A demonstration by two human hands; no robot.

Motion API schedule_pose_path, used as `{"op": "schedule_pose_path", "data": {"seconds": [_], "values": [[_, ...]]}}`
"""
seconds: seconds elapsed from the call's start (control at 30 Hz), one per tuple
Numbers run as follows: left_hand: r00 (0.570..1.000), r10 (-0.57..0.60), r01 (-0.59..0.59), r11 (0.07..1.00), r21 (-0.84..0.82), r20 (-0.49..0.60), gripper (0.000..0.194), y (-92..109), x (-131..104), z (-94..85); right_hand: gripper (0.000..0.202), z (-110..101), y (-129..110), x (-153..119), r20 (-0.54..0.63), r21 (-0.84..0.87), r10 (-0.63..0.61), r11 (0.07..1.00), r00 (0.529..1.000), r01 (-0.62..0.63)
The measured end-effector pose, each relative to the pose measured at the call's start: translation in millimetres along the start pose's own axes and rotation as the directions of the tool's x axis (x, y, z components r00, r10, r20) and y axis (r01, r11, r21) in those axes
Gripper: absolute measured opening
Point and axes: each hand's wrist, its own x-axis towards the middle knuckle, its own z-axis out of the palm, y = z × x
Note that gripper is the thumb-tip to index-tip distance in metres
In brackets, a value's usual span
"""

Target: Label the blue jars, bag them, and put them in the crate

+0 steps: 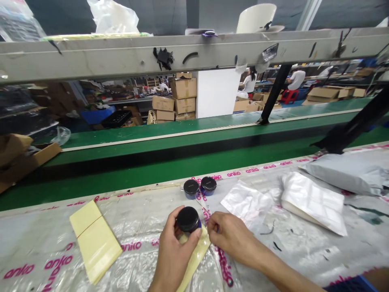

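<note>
My left hand (178, 253) is wrapped round a small round jar (188, 219) with a black lid, held upright near the bottom middle. Under the jar and the hand lies a yellow sheet (196, 259). My right hand (227, 233) is closed beside the sheet's upper right corner; what its fingers pinch, if anything, is too small to make out. Just beyond stand two similar jars, a left one (191, 189) and a right one (208, 185), side by side. A stack of yellow sheets (96, 243) with a band round it lies to the left.
Clear plastic bags (247, 200) and a white bag stack (311, 202) lie on the right, with a grey bag (346, 172) behind. A green conveyor (170, 162) runs beyond the table. An overhead beam (121, 56) crosses above. An open carton (39, 160) stands left. Two people sit far back.
</note>
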Motion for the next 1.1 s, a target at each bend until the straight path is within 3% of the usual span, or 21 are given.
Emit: {"op": "schedule_pose_path", "data": {"seconds": [0.13, 0.3, 0.4, 0.47, 0.53, 0.6, 0.67, 0.87, 1.0, 1.1], "values": [[0.983, 0.1, -0.048, 0.95, 0.308, -0.154, 0.061, -3, 13, -16.4, 0.018, -2, -1, 0, 0.004, 0.052, 0.012, 0.999, 1.0, -0.012], [0.935, 0.329, -0.159, 0.725, 0.671, -0.133, 0.055, -17, 23, -28.6, 0.015, -1, 1, 0, 0.031, 0.105, 0.035, 0.994, 0.999, -0.038], [0.824, 0.554, -0.276, 0.577, 0.769, -0.12, 0.06, -17, 11, -21.6, 0.015, 0, 3, -1, 0.041, 0.152, 0.026, 0.988, 0.999, -0.032], [0.742, 0.669, -0.393, 0.478, 0.786, -0.035, 0.054, -12, -3, -13.4, 0.014, -1, 5, -2, 0.058, 0.204, 0.012, 0.979, 0.998, -0.023], [0.722, 0.686, -0.517, 0.442, 0.733, 0.096, 0.047, -8, -16, -4.7, 0.013, -3, 6, -4, 0.091, 0.279, -0.002, 0.96, 0.996, -0.023], [0.757, 0.627, -0.565, 0.483, 0.669, 0.186, 0.052, -6, -25, 3.4, 0.013, -5, 7, -5, 0.124, 0.361, -0.01, 0.932, 0.992, -0.036], [0.811, 0.541, -0.536, 0.539, 0.649, 0.221, 0.062, -8, -30, 10.0, 0.012, -6, 10, -7, 0.147, 0.437, -0.023, 0.899, 0.989, -0.044], [0.964, 0.179, -0.263, 0.764, 0.59, 0.197, 0.071, -4, -21, 17.6, 0.011, -3, 24, -8, 0.185, 0.603, -0.054, 0.795, 0.981, -0.07], [0.986, -0.058, -0.022, 0.879, 0.476, 0.153, 0.08, 10, -10, 16.1, 0.006, -2, 28, -8, 0.198, 0.66, -0.062, 0.747, 0.978, -0.086], [0.981, -0.126, 0.063, 0.928, 0.368, 0.148, 0.075, 16, -4, 12.5, 0.004, -3, 25, -8, 0.189, 0.678, -0.069, 0.73, 0.98, -0.08]]}}
